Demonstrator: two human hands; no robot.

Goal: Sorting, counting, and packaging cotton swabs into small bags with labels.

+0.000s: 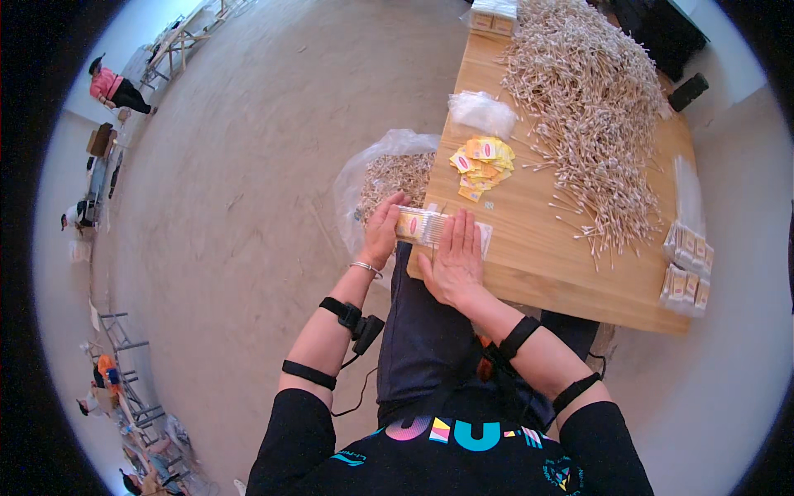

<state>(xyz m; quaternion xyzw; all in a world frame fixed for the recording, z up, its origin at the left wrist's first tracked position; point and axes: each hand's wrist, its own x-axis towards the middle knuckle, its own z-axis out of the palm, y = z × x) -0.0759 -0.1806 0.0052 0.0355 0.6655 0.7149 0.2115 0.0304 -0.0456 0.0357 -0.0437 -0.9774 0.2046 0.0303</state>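
At the table's near left corner lies a small clear bag of cotton swabs [432,227] with a yellow and white card [411,224] inside. My left hand [381,234] holds the bag's left end, its fingers curled around that edge. Flat across the bag's right part rests my right hand [455,260], fingers stretched out together and thumb apart. The clear right end of the bag sticks out past those fingers. Just beyond the hands is a loose pile of yellow cards [483,165], with a stack of clear empty bags [483,113] behind it.
A large heap of loose cotton swabs [583,107] covers much of the wooden table [562,285]. Filled packs [685,285] lie at the right edge, more packs [494,16] at the far end. A plastic sack of swabs [393,182] stands left of the table. Other people work far left.
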